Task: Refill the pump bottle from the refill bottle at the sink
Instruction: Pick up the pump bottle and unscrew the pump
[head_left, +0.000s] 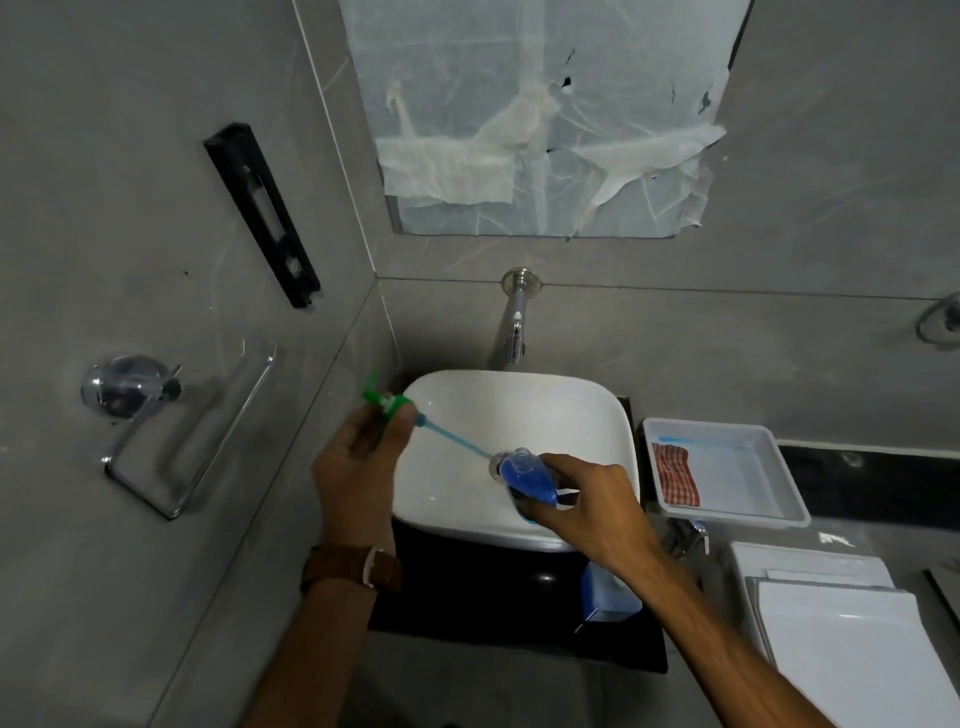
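Observation:
Over the white sink basin (571, 405) my right hand (587, 499) grips a clear pump bottle (524, 475) holding blue liquid, tilted with its open neck toward the left. My left hand (358, 462) pinches the green pump head (387, 402) at the basin's left rim. The pump's blue dip tube (452, 439) slants from the head down to the bottle's mouth, its tip at or just inside the neck. A blue and white container (608, 597), possibly the refill bottle, stands on the dark counter below my right forearm.
A wall tap (514, 332) hangs over the back of the basin. A white tray (779, 478) with a red checked cloth (675, 475) sits to the right, above a white toilet cistern (831, 623). On the left wall are a chrome paper holder (171, 441) and a black bracket (262, 213).

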